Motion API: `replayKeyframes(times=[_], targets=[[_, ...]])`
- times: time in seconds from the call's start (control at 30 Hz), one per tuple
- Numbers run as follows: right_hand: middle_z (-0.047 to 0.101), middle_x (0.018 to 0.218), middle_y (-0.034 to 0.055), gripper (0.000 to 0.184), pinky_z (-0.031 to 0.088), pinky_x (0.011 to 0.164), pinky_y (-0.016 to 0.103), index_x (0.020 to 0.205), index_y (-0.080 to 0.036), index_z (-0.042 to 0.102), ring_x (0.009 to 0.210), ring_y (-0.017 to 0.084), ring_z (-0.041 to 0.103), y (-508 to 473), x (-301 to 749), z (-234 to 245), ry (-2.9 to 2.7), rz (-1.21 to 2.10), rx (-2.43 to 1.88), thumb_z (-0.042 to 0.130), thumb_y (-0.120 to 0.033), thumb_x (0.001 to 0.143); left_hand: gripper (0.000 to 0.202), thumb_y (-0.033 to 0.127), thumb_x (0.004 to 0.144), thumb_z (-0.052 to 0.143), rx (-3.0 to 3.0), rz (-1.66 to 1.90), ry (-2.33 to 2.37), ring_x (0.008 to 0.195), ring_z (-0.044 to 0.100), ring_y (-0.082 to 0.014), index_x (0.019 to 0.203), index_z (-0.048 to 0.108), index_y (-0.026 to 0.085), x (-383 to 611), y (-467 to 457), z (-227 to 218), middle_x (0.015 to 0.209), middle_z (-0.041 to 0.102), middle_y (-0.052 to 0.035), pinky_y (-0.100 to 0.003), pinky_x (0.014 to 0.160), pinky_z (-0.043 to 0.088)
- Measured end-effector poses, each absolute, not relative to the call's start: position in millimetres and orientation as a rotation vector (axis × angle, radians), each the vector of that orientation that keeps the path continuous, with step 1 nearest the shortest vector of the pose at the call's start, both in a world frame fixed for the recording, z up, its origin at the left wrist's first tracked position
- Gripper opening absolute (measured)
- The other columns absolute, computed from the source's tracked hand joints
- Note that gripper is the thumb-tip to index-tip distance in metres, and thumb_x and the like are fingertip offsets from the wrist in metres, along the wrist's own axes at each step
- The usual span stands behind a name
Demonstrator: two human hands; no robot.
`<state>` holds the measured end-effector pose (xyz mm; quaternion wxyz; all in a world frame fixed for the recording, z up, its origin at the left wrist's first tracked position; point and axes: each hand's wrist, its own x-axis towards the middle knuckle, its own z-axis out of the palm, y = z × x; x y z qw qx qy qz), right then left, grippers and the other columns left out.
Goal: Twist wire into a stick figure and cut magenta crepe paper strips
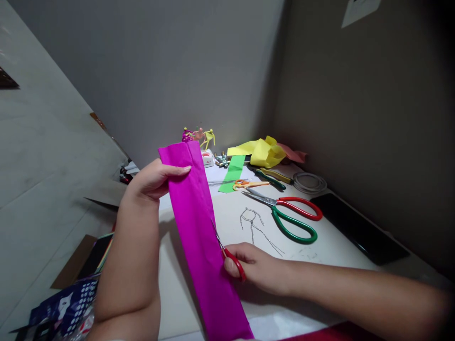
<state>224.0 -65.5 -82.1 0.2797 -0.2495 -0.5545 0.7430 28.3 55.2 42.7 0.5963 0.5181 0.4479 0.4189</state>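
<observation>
A long strip of magenta crepe paper (199, 227) runs from near me up toward the back of the white table (330, 246). My left hand (152, 180) pinches its far end, thumb on top. My right hand (256, 267) grips small red-handled scissors (231, 255) whose blades touch the strip's right edge near the middle. A twisted wire figure (254, 227) lies flat on the table just beyond my right hand.
Large scissors with red and green handles (291, 215) lie to the right, orange scissors (249, 184) and pliers (272, 177) behind them. Green paper (232, 173), yellow paper (263, 151), a white cable coil (310, 182), a black phone (359, 232) and small figures (201, 135) sit further back.
</observation>
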Motion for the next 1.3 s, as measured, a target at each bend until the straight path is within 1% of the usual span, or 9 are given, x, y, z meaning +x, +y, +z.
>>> replayKeyframes(times=[0.13, 0.27, 0.4, 0.53, 0.73, 0.9, 1.03, 1.3], targets=[[0.03, 0.056, -0.0069, 0.035, 0.022, 0.052, 0.022, 0.058, -0.018, 0.037, 0.054, 0.007, 0.025, -66.3, 224.8, -84.0, -1.455, 2.008, -0.599, 0.058, -0.038, 0.076, 0.026, 0.006, 0.06, 0.072, 1.169, 0.982, 1.02, 0.062, 0.068, -0.0188, 0.085, 0.069, 0.011, 28.1, 57.4, 42.3, 0.073, 0.072, -0.0066, -0.028, 0.062, 0.058], [0.032, 0.058, -0.0065, 0.035, 0.024, 0.053, 0.021, 0.061, -0.017, 0.039, 0.055, 0.007, 0.026, -62.2, 221.5, -84.0, -1.426, 2.001, -0.607, 0.058, -0.042, 0.077, 0.024, 0.006, 0.063, 0.07, 1.149, 0.977, 1.012, 0.063, 0.069, -0.0193, 0.086, 0.07, 0.013, 28.7, 58.5, 42.7, 0.075, 0.073, -0.0059, -0.028, 0.062, 0.059], [0.034, 0.06, -0.0058, 0.035, 0.026, 0.054, 0.022, 0.061, -0.017, 0.04, 0.057, 0.007, 0.029, -59.7, 217.9, -84.2, -1.433, 1.972, -0.642, 0.06, -0.042, 0.076, 0.021, 0.006, 0.065, 0.069, 1.144, 0.961, 1.023, 0.062, 0.069, -0.0189, 0.083, 0.071, 0.015, 30.2, 57.7, 43.6, 0.074, 0.073, -0.0052, -0.028, 0.061, 0.059], [0.036, 0.062, -0.0053, 0.033, 0.027, 0.055, 0.021, 0.065, -0.016, 0.044, 0.058, 0.008, 0.03, -60.3, 216.7, -85.5, -1.418, 1.954, -0.641, 0.058, -0.043, 0.078, 0.018, 0.005, 0.065, 0.068, 1.131, 0.975, 1.046, 0.06, 0.068, -0.0183, 0.08, 0.071, 0.014, 31.6, 57.1, 43.7, 0.07, 0.073, -0.0049, -0.027, 0.059, 0.059], [0.035, 0.06, -0.0058, 0.031, 0.026, 0.053, 0.021, 0.063, -0.016, 0.044, 0.056, 0.007, 0.028, -62.2, 216.3, -84.8, -1.384, 1.945, -0.66, 0.058, -0.037, 0.079, 0.019, 0.004, 0.065, 0.068, 1.127, 0.996, 1.052, 0.061, 0.068, -0.0179, 0.082, 0.07, 0.013, 32.6, 56.7, 44.2, 0.071, 0.073, -0.0052, -0.027, 0.061, 0.059], [0.035, 0.059, -0.0059, 0.03, 0.026, 0.052, 0.02, 0.061, -0.016, 0.043, 0.056, 0.007, 0.029, -62.7, 215.7, -85.0, -1.393, 1.911, -0.698, 0.058, -0.035, 0.079, 0.021, 0.007, 0.063, 0.07, 1.153, 0.984, 1.057, 0.062, 0.069, -0.0189, 0.083, 0.071, 0.014, 31.8, 56.3, 44.1, 0.074, 0.073, -0.0061, -0.028, 0.062, 0.059], [0.038, 0.06, -0.0051, 0.029, 0.027, 0.053, 0.02, 0.063, -0.015, 0.046, 0.057, 0.007, 0.031, -61.7, 215.8, -88.7, -1.384, 1.91, -0.732, 0.059, -0.037, 0.078, 0.026, 0.009, 0.061, 0.072, 1.19, 0.991, 1.061, 0.066, 0.07, -0.0206, 0.085, 0.07, 0.015, 30.8, 56.4, 43.7, 0.078, 0.074, -0.0062, -0.029, 0.064, 0.059], [0.039, 0.061, -0.004, 0.033, 0.029, 0.054, 0.021, 0.065, -0.015, 0.046, 0.059, 0.009, 0.034, -58.0, 215.7, -85.7, -1.478, 1.877, -0.824, 0.059, -0.043, 0.077, 0.022, 0.007, 0.062, 0.071, 1.158, 0.987, 1.065, 0.061, 0.068, -0.019, 0.083, 0.07, 0.014, 31.6, 54.8, 44.4, 0.073, 0.073, -0.0049, -0.028, 0.06, 0.059]])
